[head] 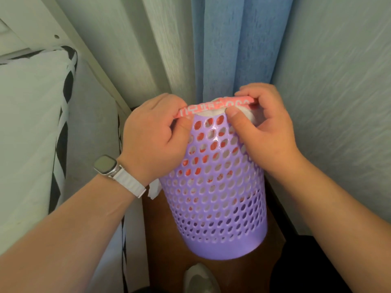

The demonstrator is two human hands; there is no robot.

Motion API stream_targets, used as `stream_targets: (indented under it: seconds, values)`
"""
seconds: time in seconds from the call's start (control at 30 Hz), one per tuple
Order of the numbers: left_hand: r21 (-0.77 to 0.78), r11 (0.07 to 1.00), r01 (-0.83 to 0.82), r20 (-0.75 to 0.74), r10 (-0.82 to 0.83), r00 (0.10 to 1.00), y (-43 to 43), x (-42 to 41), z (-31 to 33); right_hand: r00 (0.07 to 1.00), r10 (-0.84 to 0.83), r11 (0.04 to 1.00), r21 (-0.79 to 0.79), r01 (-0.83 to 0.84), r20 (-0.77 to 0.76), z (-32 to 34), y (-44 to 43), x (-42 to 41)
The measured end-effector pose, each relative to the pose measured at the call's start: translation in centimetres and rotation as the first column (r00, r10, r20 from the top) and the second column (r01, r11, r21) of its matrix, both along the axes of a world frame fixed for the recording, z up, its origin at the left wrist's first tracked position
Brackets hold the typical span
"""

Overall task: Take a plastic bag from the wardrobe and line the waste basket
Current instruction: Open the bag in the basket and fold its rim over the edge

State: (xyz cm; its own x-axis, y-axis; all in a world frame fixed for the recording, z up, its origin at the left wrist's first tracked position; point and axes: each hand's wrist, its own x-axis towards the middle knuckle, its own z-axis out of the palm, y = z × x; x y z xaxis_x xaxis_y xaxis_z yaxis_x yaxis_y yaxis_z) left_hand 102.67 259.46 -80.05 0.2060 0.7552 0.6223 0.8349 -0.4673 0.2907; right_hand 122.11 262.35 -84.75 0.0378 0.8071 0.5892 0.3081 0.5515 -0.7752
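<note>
A purple waste basket [213,199] with a perforated wall stands on the brown floor, its top tilted away from me. A pink-and-white printed plastic bag [213,106] lies inside it, and its red print shows through the holes. The bag's edge is stretched across the near rim. My left hand [152,136], with a watch on the wrist, pinches the bag's edge at the rim's left side. My right hand [266,125] pinches it at the right side. A white scrap of the bag hangs below my left wrist.
A bed with a white mattress [27,132] and a black-and-white patterned sheet fills the left side. Pale curtains and a blue curtain [224,45] hang right behind the basket. A pale shoe [198,278] shows at the bottom edge on the brown floor [165,240].
</note>
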Motion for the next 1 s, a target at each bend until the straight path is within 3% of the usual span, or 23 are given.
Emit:
stream_targets:
  seconds: [0.2, 0.33, 0.47, 0.67, 0.87, 1.0]
  values:
    - [0.008, 0.999, 0.048, -0.038, -0.047, 0.998, 0.0, 0.0, 0.2, 0.997, -0.075, 0.997, -0.025, 0.075, 0.025, 0.3, -0.4, -0.4]
    - [0.051, 0.999, -0.013, -0.167, 0.021, 0.986, -0.3, 0.8, 0.4, 0.987, -0.129, 0.992, 0.014, 0.128, 0.094, 0.2, -0.8, -0.9]
    - [0.071, 0.997, -0.036, -0.199, 0.050, 0.979, -0.5, 1.3, 0.1, 0.985, -0.126, 0.992, -0.010, 0.128, 0.114, 0.0, -1.4, -1.7]
    - [0.043, 0.998, -0.051, -0.086, 0.055, 0.995, 0.1, 0.1, 0.5, 0.993, -0.040, 0.998, 0.056, 0.034, 0.109, 0.1, -0.9, -1.0]
    - [0.045, 0.999, -0.007, 0.076, 0.003, 0.997, 0.3, -0.1, 0.5, 0.995, -0.014, 0.997, -0.076, 0.007, -0.096, 0.4, -0.3, -0.4]
    - [0.042, 0.999, 0.019, 0.081, -0.022, 0.996, 0.5, -0.3, 0.0, 0.994, -0.057, 0.996, -0.076, 0.050, -0.090, 0.4, -0.2, -0.7]
